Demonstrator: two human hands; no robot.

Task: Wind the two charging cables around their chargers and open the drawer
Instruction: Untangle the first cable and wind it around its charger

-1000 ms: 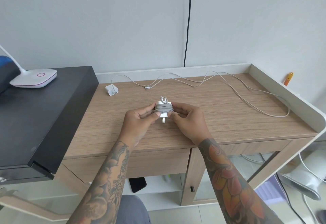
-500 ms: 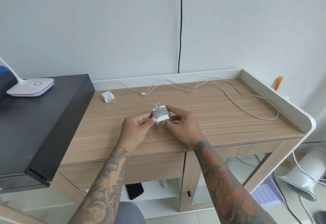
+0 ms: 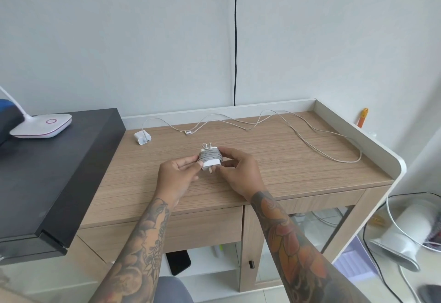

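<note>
No readable text, label, brand, number or sign is showing anywhere in the head view. The white charger [image 3: 211, 158] that both hands are holding is presenting only plain white faces and grey cable turns. The smaller charger [image 3: 142, 137] lying at the back of the wooden desk [image 3: 274, 159] is likewise showing no legible print at this size. The white lamp base [image 3: 41, 126] on the black cabinet is carrying just a pink ring, a mark rather than lettering.
</note>
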